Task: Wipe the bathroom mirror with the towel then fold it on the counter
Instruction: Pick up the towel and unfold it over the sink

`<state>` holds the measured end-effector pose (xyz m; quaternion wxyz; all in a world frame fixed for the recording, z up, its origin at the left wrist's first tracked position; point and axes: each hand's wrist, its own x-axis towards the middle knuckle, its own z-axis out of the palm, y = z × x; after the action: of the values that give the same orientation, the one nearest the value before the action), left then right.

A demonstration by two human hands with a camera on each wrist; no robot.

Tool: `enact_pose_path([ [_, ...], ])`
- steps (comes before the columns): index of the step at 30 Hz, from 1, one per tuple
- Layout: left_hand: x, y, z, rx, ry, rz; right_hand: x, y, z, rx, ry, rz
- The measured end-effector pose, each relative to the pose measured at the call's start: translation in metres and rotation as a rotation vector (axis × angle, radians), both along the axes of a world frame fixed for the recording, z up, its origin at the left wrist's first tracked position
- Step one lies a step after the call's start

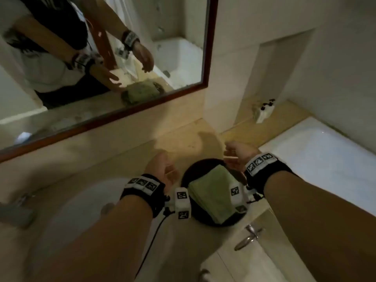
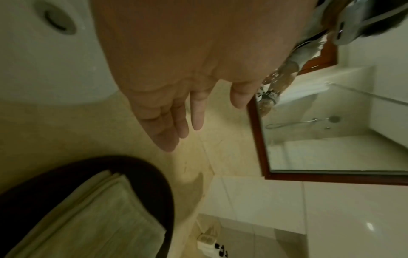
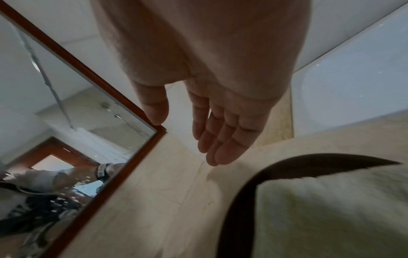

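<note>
The towel (image 1: 213,192), pale green and folded into a rough rectangle, lies on a dark round tray (image 1: 188,180) that sits on the beige desk (image 1: 179,139). The left wrist view shows its stacked folded edges (image 2: 88,209) inside the tray's dark rim (image 2: 154,183); the right wrist view shows one fuzzy corner (image 3: 331,209) over the same rim (image 3: 238,209).

Both hands hover above the desk, one to each side of the tray, touching neither it nor the towel. The left hand (image 1: 160,167) is to the tray's left, its fingers (image 2: 167,129) straight and loosely together, thumb apart, holding nothing. The right hand (image 1: 236,153) is at the tray's far right edge, fingers (image 3: 220,139) likewise extended and relaxed, palm bare. Each wrist wears a black band with white marker tags.

Behind the desk the mirror (image 1: 142,58), in a reddish-brown frame, hangs on the wall and reflects the arms, the towel and the tray. A white basin (image 1: 81,200) is set in the desk left of the tray. To the right lies a white bathtub (image 1: 325,143), with a small white holder (image 1: 263,110) on the ledge beyond it. A cabinet handle (image 1: 248,237) shows below the desk edge.
</note>
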<state>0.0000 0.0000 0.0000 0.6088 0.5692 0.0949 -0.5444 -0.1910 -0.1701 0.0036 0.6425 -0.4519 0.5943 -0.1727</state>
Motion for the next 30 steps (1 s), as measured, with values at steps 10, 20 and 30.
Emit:
enact_pose_path([
  [10,-0.059,-0.034,-0.069,0.307,-0.063,-0.237,-0.028,-0.001,-0.101,0.223,0.152,0.106],
  [20,-0.092,-0.035,-0.103,0.414,-0.056,-0.148,-0.028,-0.008,-0.115,0.369,0.092,0.161],
  [30,-0.112,-0.029,-0.088,0.207,-0.093,-0.232,-0.019,0.0,-0.108,0.272,0.118,0.218],
])
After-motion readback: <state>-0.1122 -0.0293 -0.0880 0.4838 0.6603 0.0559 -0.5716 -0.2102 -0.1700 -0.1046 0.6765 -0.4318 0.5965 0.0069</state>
